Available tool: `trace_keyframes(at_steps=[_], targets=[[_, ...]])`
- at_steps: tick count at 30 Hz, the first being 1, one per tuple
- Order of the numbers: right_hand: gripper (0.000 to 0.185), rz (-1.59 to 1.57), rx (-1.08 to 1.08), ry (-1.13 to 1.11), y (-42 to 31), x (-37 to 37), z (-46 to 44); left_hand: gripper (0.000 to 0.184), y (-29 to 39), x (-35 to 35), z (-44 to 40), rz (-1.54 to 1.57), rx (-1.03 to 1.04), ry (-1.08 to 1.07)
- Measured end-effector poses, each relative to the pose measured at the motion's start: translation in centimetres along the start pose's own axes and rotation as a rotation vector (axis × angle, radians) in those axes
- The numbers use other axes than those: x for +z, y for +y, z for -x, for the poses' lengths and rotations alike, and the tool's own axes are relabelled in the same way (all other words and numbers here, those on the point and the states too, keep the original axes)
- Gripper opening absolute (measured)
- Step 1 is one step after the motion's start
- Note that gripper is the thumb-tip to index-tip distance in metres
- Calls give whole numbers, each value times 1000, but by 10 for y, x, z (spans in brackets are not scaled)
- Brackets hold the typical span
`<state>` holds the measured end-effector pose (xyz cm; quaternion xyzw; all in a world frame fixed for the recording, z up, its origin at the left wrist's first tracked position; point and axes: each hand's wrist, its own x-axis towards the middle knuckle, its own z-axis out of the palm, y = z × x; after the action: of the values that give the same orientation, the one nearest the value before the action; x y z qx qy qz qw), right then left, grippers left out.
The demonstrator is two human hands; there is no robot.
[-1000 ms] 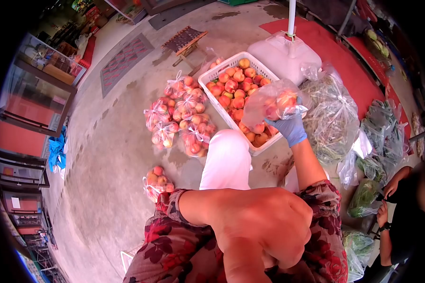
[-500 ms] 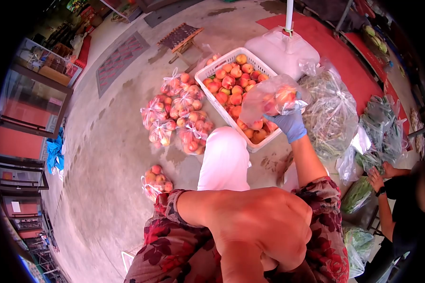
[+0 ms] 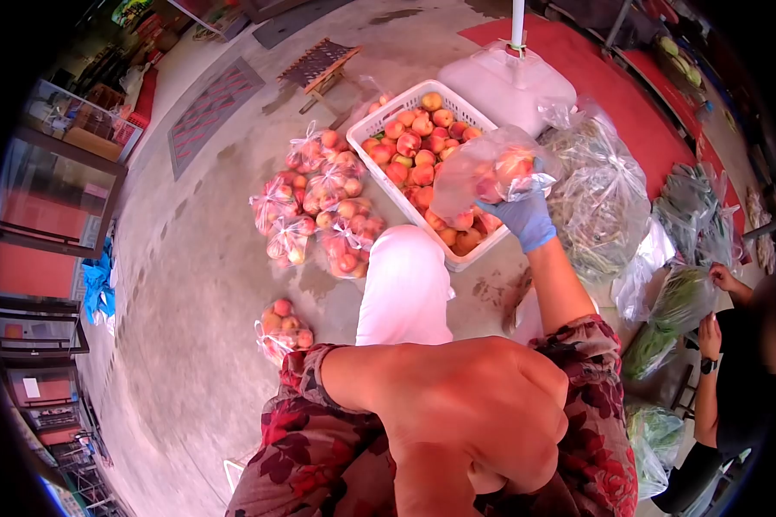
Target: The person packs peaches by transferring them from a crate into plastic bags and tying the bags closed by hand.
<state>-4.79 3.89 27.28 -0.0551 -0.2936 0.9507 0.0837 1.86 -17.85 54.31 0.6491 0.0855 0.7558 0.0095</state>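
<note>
My right hand [image 3: 528, 220], in a blue glove, grips a clear plastic bag [image 3: 466, 183] with several peaches [image 3: 514, 164] inside. The bag hangs over the near right part of a white plastic crate [image 3: 405, 204] filled with loose red-orange peaches [image 3: 422, 142]. My bare left hand [image 3: 483, 405] is close to the camera, in front of my lap, its fingers curled into a fist. Whatever it may hold is hidden. Tied bags of peaches [image 3: 332, 189] sit on the floor left of the crate, and a smaller bag of peaches [image 3: 283, 330] lies nearer to me.
Behind the crate, a white weighted base [image 3: 509, 86] holds a pole. Large plastic bags of greens [image 3: 599, 194] stand on the right. A co-worker's hands [image 3: 711, 336] hold a bag of green vegetables [image 3: 681, 297]. A low folding stool [image 3: 321, 67] stands beyond the crate.
The view has shifted slightly. At right, the co-worker's hands have moved apart and the greens bag between them is raised. My hands keep nearly the same pose, the right still gripping the bag.
</note>
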Motion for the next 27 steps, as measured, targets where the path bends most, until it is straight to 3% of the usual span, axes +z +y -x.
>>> trace_keyframes(at_steps=[2,4,5,7,9,10,13,19,21,22,23,25,27], targets=[[73,-182,87,150,-4,11,-3,12,8,-17,6,-75,-219,-105],[72,-144,137,266,-8,27,2,6,-5,-36,16,-201,-388,-89],[71,-125,160,322,-12,31,6,15,-21,-49,37,-372,-489,-15],[61,100,64,97,-3,11,1,26,-60,-69,64,-893,-674,23],[54,-81,28,209,6,23,9,32,-88,-71,97,-1299,-730,-59],[45,-47,32,158,3,37,19,35,-95,-74,112,-1504,-763,-96],[33,10,12,194,9,24,15,35,-112,-94,143,-1465,-851,-156],[46,119,214,609,-2,-6,12,26,-139,-135,181,-1307,-967,-281],[50,68,261,667,-21,15,15,17,-140,-149,178,-934,-1141,128],[66,14,204,532,-27,14,14,13,-136,-153,169,-731,-1210,322],[68,-13,213,498,-35,11,13,8,-133,-157,159,-454,-1135,613],[71,-67,224,439,-52,5,17,8,-134,-188,165,-87,-925,891],[74,-196,121,463,-62,12,16,13,-126,-207,160,-99,-858,1028]])
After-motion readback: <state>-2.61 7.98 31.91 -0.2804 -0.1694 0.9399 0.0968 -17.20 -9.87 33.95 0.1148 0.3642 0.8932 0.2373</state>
